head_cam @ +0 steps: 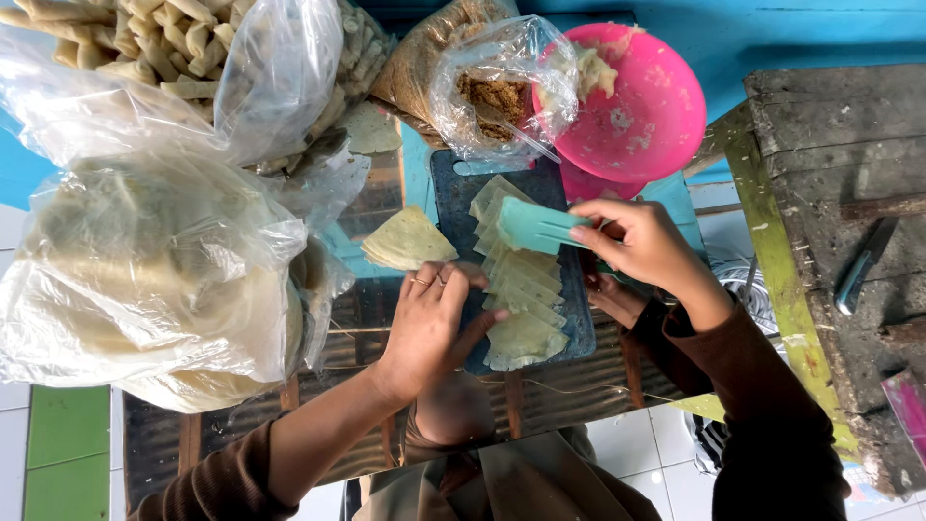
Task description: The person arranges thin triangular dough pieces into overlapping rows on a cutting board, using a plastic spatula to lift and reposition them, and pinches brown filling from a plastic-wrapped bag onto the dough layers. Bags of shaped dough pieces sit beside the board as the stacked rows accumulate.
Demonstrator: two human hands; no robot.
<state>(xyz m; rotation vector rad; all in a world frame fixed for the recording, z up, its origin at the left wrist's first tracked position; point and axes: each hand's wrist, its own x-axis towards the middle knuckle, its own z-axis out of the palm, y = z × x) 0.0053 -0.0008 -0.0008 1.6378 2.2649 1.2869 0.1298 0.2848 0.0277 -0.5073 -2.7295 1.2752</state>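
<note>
Two hands, right hand [637,241] gripping spatula [536,228]

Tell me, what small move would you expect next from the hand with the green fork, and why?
Probably the right hand lowers the green fork onto the row of thin dough sheets on the dark board. The fork hangs just above the row's upper end, and the left hand presses the sheets' edge as if steadying them.
</note>
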